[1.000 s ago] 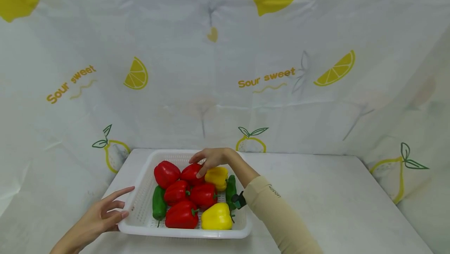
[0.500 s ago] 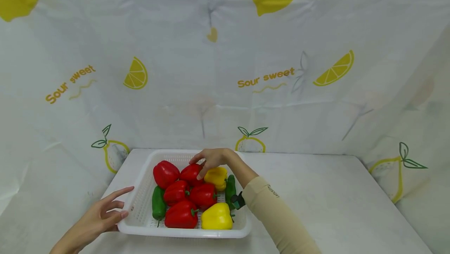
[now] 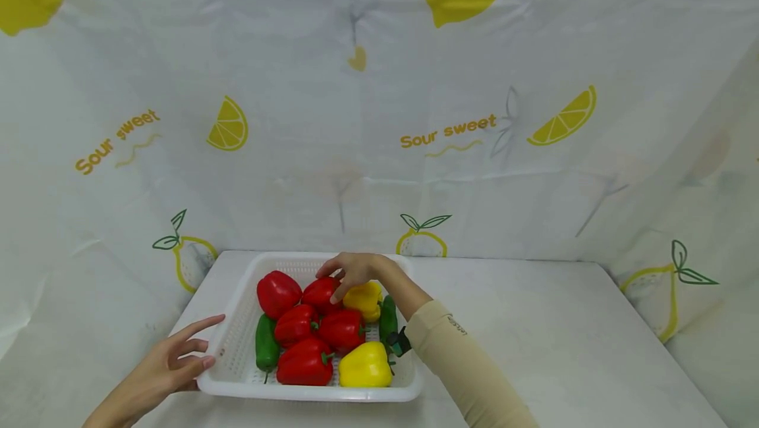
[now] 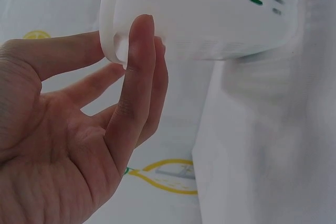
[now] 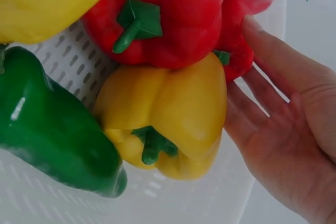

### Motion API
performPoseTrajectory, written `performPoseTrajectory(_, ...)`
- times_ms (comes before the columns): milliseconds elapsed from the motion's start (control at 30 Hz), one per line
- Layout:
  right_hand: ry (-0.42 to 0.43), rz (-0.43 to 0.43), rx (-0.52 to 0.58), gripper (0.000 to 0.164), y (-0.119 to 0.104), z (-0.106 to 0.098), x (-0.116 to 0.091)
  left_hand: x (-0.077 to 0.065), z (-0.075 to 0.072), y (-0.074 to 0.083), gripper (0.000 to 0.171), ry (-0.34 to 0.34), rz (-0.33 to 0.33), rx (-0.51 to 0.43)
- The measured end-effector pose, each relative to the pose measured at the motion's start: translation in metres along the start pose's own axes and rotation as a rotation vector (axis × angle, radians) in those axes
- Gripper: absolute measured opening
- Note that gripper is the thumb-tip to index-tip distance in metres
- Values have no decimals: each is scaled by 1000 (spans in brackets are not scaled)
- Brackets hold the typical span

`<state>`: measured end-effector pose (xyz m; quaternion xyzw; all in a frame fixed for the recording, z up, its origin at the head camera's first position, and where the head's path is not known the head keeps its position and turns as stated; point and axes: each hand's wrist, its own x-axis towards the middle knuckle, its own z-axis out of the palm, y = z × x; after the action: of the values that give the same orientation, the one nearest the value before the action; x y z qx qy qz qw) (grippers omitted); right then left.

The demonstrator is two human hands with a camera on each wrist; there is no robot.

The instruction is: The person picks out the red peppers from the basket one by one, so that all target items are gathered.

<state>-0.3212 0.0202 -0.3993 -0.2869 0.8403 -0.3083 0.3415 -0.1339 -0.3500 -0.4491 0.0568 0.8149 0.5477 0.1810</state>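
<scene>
A white plastic basket (image 3: 308,394) holds several bell peppers and long green peppers. My right hand (image 3: 356,270) reaches in over its back part and grips a red bell pepper (image 3: 320,292) in the back row, thumb on the near side and fingers round the far side. Beside that hand is a yellow bell pepper (image 5: 168,103), with its green stem showing in the right wrist view. At the basket's front left corner my left hand (image 3: 168,365) holds the rim; in the left wrist view its thumb and fingertips press against the basket's outside.
More red bell peppers (image 3: 305,362) fill the middle. A yellow bell pepper (image 3: 365,365) lies at front right, with green peppers at the left (image 3: 268,342) and right (image 3: 388,316) sides. The basket stands on a white table (image 3: 534,336) before a lemon-print curtain (image 3: 308,184).
My right hand has sunk very slightly over the red bell pepper. My left hand and the basket stay practically where they were.
</scene>
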Motion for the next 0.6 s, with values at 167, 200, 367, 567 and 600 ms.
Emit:
performPoseTrajectory(167,24,-16,-5,57,-2,2,1,1,-1,-1,56,4,-26,10)
performPoseTrajectory(200,30,-16,-11,57,-3,3,1,1,-1,-1,55,7,-30,10)
performPoseTrajectory(367,41,-19,-38,57,-3,5,3,1,-1,-2,55,-3,-18,9)
performPoseTrajectory(567,15,-24,-82,57,-5,7,4,1,-1,-2,55,-5,-13,7)
performPoseTrajectory(600,12,-24,-94,57,-5,7,5,1,-1,-2,55,-3,-14,7)
